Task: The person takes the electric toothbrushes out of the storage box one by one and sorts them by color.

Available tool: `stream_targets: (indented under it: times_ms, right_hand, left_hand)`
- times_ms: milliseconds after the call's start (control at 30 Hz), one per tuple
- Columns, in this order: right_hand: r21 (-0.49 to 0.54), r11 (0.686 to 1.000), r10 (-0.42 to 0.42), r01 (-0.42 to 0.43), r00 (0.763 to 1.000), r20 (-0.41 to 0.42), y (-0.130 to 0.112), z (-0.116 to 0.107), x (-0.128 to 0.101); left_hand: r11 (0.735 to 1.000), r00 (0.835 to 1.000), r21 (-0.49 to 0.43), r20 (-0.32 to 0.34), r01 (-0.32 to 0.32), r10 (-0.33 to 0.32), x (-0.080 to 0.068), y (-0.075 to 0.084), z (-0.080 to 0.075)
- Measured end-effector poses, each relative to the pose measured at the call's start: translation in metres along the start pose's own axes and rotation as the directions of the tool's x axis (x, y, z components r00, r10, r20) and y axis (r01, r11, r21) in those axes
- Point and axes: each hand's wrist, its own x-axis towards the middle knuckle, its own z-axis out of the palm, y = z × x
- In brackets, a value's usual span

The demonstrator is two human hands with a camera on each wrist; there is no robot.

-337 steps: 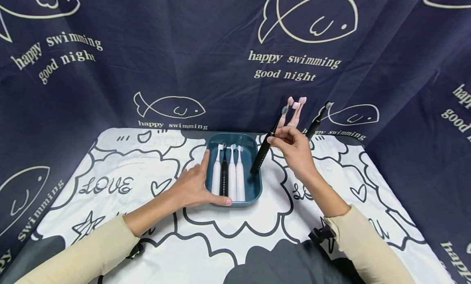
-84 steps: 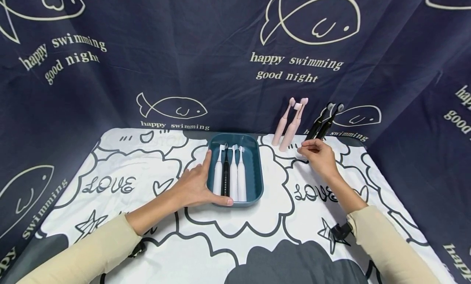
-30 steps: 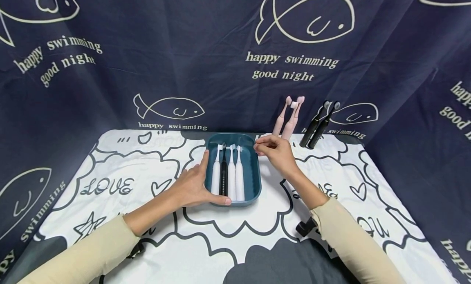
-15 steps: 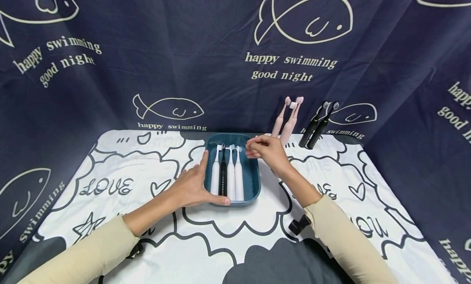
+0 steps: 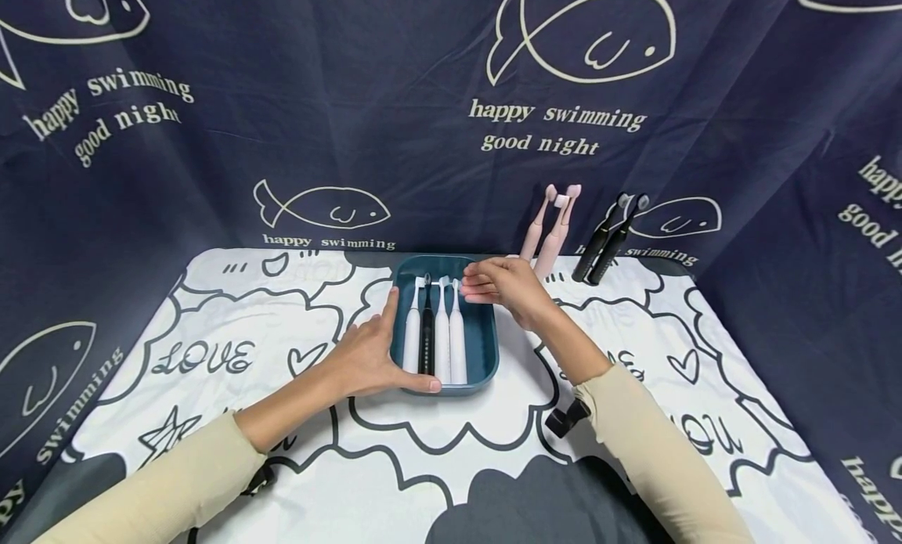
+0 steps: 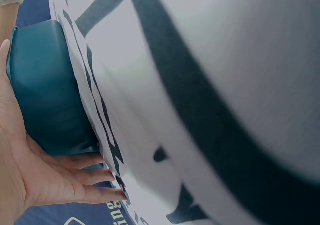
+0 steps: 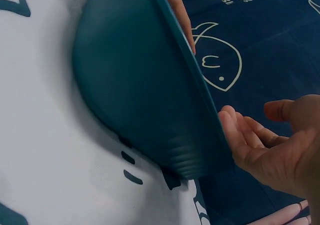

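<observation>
A blue-green tray holds three white electric toothbrushes, the rightmost white toothbrush among them, and one black toothbrush. All lie side by side, heads toward the back. My left hand spreads along the tray's left side, index finger at the left rim and thumb at the front edge. In the left wrist view its straight fingers pass the tray wall. My right hand reaches over the tray's right rim with bare fingertips close to the rightmost brush head. In the right wrist view the right hand holds nothing.
Pink toothbrushes stand upright behind my right hand, partly hidden by it. Two black toothbrushes stand to their right. A navy fish-print curtain rises behind the patterned white cloth.
Earlier my right hand pinched a black toothbrush by the tray; that brush now stands at back right beside another. The right hand has come back left, over the tray. The left hand stays put.
</observation>
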Motion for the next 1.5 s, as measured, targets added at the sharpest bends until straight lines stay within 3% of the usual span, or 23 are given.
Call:
stream_targets:
  times_ms: [200, 467, 1133, 1500]
  right_hand:
    - [0.045, 0.995, 0.084, -0.086, 0.996, 0.036, -0.005, 0.003, 0.004]
    - [0.011, 0.981, 0.192, -0.193, 0.979, 0.072, -0.009, 0.013, 0.007]
    - [-0.106, 0.954, 0.288, -0.279, 0.954, 0.084, 0.002, 0.040, 0.016]
    - [-0.172, 0.940, 0.308, -0.296, 0.950, 0.046, -0.007, 0.050, 0.014]
  left_hand:
    - [1.000, 1.000, 0.003, 0.000, 0.005, -0.005, 0.000, 0.000, 0.000]
    - [1.000, 1.000, 0.002, 0.005, 0.005, -0.005, 0.000, 0.000, -0.001]
    - [1.000, 1.000, 0.017, 0.002, -0.009, 0.009, 0.002, 0.001, 0.000]
    - [1.000, 1.000, 0.002, -0.002, -0.019, 0.019, 0.001, 0.000, 0.000]
